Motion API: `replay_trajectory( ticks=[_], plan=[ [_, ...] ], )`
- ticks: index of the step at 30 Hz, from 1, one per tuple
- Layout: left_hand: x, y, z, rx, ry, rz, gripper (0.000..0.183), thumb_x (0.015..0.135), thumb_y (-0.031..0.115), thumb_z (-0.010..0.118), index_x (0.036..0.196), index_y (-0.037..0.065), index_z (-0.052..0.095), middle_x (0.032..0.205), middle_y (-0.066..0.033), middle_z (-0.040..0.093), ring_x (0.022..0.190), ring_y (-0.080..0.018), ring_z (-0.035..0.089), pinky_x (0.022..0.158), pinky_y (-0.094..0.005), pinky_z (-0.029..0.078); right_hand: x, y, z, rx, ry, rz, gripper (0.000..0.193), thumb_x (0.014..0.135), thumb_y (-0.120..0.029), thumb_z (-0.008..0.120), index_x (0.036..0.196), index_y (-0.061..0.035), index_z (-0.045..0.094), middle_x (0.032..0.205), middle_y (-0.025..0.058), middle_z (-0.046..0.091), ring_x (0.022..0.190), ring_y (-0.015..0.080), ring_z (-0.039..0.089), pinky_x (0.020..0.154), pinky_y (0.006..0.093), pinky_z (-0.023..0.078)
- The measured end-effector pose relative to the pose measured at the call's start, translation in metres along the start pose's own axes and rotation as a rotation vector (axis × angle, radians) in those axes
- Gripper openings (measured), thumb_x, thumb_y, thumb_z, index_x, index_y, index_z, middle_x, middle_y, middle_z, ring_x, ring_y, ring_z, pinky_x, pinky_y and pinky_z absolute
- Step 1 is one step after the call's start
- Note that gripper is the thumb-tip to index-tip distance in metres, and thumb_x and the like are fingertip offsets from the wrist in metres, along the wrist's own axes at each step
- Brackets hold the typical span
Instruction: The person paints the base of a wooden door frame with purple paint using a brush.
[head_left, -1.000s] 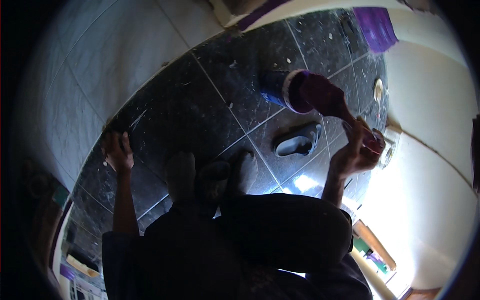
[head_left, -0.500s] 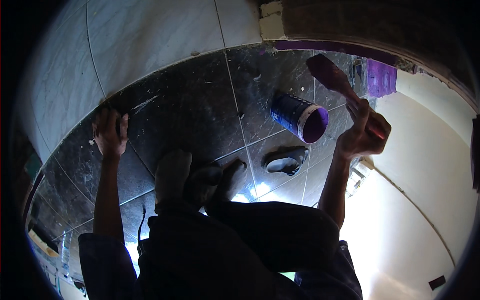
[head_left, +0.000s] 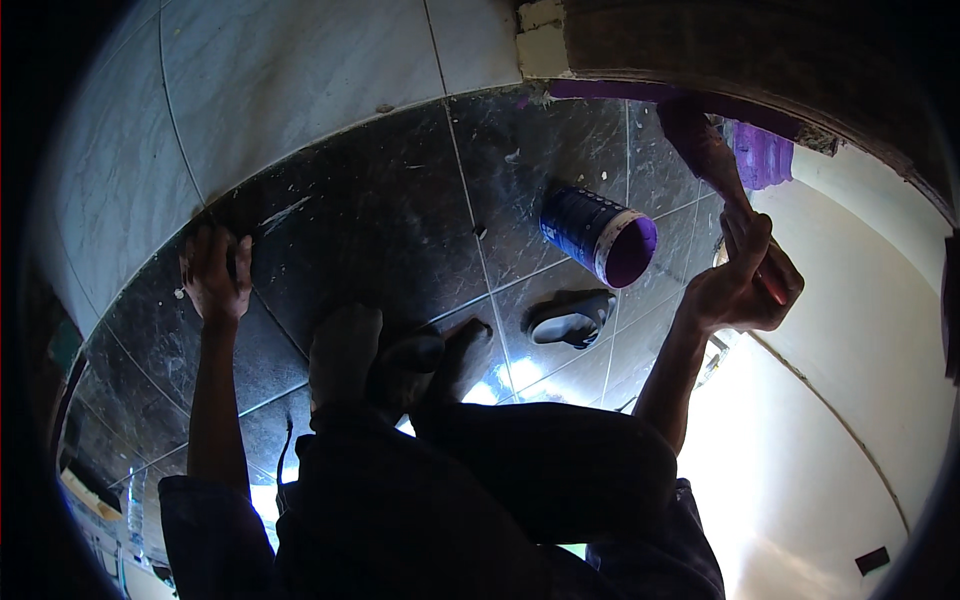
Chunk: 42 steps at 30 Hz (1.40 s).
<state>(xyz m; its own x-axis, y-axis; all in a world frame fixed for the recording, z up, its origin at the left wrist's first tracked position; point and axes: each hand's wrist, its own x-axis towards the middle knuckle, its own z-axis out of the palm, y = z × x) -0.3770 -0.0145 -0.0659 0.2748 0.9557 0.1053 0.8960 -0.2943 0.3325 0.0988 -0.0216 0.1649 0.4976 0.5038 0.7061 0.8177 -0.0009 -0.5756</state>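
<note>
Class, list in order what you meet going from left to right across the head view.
Left hand, feet, blue paint container, right hand gripping the brush, small dark rectangle on the pale wall.

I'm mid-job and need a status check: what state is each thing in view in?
Left hand: open, nothing held.
Right hand: closed around the handle of the paintbrush.
Paintbrush: gripped, bristle end at the purple strip.
Purple strip: painted; wet or dry, cannot tell.
Paint can: open, purple inside.
Slipper: unworn, on the floor.
Floor: scuffed, speckled.
</note>
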Motion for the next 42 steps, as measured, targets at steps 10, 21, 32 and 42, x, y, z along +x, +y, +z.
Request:
replay_trajectory(
  ticks=[10,21,32,42],
  plan=[
    [0.002,0.0,0.001,0.012,0.082,0.049,0.031,0.094,0.037,0.058,0.09,0.007,0.059,0.09,-0.0134,0.055,0.087,-0.0352,0.056,0.074,-0.0477,0.042,-0.001,-0.007,-0.007,-0.179,-0.09,-0.221,0.024,0.079,-0.003,0.08,0.081,0.0045,0.057,0.077,0.0183,0.068,0.069,0.0246,0.071,0.06,0.0319,0.063],
    [0.0,-0.004,0.002,0.006,0.03,0.028,0.031,0.093,0.037,0.059,0.091,0.006,0.06,0.091,-0.013,0.055,0.086,-0.0358,0.055,0.074,-0.048,0.042,0.006,-0.048,0.006,-0.236,-0.418,-0.704,0.027,0.07,0.005,0.084,0.084,-0.0003,0.063,0.083,0.0167,0.07,0.074,0.0272,0.074,0.058,0.0274,0.063],
    [0.002,0.001,0.0,-0.012,0.081,0.03,0.033,0.095,0.038,0.057,0.082,0.008,0.054,0.085,-0.0128,0.051,0.084,-0.0356,0.054,0.073,-0.0482,0.042,0.004,-0.052,0.017,-0.226,-0.457,-0.716,0.027,0.068,0.004,0.086,0.085,-0.002,0.065,0.083,0.0144,0.072,0.074,0.0239,0.074,0.058,0.0249,0.061],
    [0.001,0.0,-0.001,0.0,0.005,0.008,0.03,0.095,0.036,0.058,0.092,0.006,0.059,0.096,-0.0167,0.056,0.095,-0.0384,0.055,0.079,-0.0501,0.042,0.009,-0.048,0.02,-0.225,-0.425,-0.67,0.028,0.067,0.006,0.086,0.083,-0.0006,0.064,0.081,0.0147,0.071,0.074,0.0243,0.074,0.058,0.026,0.061]
  ],
)
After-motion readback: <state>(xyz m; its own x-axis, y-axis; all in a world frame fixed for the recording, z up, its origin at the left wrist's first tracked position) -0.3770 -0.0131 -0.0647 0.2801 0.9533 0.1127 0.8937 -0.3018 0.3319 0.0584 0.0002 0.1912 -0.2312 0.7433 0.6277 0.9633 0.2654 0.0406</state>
